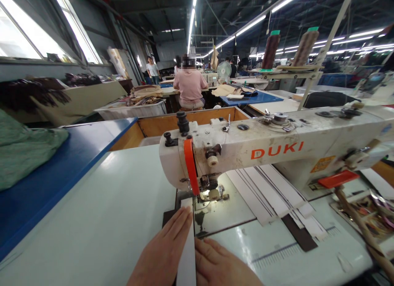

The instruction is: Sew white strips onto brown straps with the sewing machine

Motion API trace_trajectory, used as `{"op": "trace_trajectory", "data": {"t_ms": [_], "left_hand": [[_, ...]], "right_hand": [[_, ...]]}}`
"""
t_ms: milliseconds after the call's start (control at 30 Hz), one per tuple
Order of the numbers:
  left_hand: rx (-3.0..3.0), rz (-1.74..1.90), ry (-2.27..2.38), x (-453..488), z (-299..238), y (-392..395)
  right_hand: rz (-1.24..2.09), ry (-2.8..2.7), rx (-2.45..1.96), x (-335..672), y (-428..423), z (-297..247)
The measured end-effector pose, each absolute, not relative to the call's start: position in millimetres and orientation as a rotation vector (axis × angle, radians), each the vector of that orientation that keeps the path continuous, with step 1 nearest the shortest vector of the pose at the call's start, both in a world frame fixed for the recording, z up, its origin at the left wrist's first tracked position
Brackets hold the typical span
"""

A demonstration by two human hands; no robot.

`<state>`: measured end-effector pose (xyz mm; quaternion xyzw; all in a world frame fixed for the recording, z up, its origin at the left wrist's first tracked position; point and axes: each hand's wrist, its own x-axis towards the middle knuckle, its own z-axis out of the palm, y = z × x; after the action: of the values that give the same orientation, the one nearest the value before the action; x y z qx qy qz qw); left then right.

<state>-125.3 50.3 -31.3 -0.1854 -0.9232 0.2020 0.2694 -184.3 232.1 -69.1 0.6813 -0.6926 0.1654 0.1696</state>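
A narrow white strip [187, 253] runs from the bottom edge up to the needle area [212, 193] of a white DUKI sewing machine [271, 148]. My left hand [164, 253] lies flat on the strip's left side, fingers stretched toward the presser foot. My right hand [221, 265] rests flat on the table against the strip's right edge. A dark piece [168, 216] lies under the strip by my left fingertips. Both hands sit just in front of the needle.
Several white strips [271, 191] and a dark brown strip [300, 236] lie under the machine arm. A blue table [61, 167] with green cloth [21, 150] is at left. Two thread cones [271, 49] stand at the back. A seated person in pink [190, 86] works ahead.
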Motion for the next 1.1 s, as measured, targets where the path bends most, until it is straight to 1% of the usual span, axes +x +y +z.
{"op": "trace_trajectory", "data": {"t_ms": [300,533,633,733,867,1000,1100], "left_hand": [[-0.515,0.618,-2.488,-127,-30,55],[-0.542,0.595,-2.587,-128,-30,54],[-0.554,0.597,-2.612,-130,-30,55],[-0.522,0.521,-2.681,-129,-25,55],[-0.473,0.304,-2.781,-129,-17,55],[-0.442,0.186,-2.802,-130,-15,56],[-0.427,0.147,-2.809,-130,-15,56]], "right_hand": [[0.449,-1.983,1.978,-187,236,-58],[0.505,-1.964,1.937,-186,234,-49],[0.529,-2.000,1.997,-187,238,-39],[0.477,-2.050,2.091,-185,251,-28],[0.389,-2.129,2.124,-179,274,-12],[0.519,-2.299,2.107,-176,282,4],[0.590,-2.277,2.023,-178,274,10]]}}
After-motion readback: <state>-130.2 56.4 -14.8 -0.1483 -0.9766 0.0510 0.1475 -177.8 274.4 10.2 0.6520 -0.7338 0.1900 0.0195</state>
